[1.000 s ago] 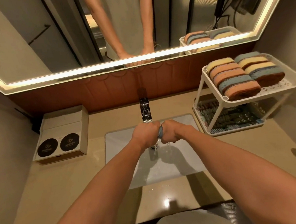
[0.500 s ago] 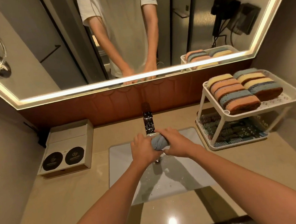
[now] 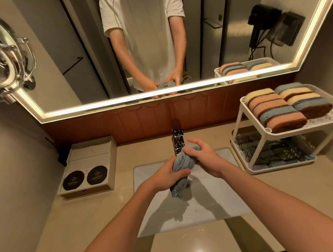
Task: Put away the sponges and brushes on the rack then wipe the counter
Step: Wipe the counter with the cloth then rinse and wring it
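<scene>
Table point(image 3: 86, 231) front edge is nearest: bare stone with a glare spot. Sink point(image 3: 220, 208) is set into it, with a few droplets by the near rim.

Both hands are over the sink, close together, clamped on one blue-grey cloth point(image 3: 182, 163). Left hand point(image 3: 166, 176) grips the lower part, right hand point(image 3: 203, 159) the upper end just below the faucet point(image 3: 178, 143). Cloth is bunched and twisted between them, tail hanging under the left hand. Reads as wringing, held over the basin so runoff goes down the drain and not onto the table. No water stream that I can make out.

Box point(image 3: 86, 168) sits left of the sink, near the back wall.

Rack point(image 3: 323, 119) is right of the sink. Sponges point(image 3: 278, 111) stand on edge in rows on the top tier, probably to drain through the perforated tray. Brushes point(image 3: 272, 152) appear to be on the bottom tier, detail too murky. Put-away looks done; wipe not yet started.

Mirror point(image 3: 62, 44) behind shows the same two-handed grip.
</scene>
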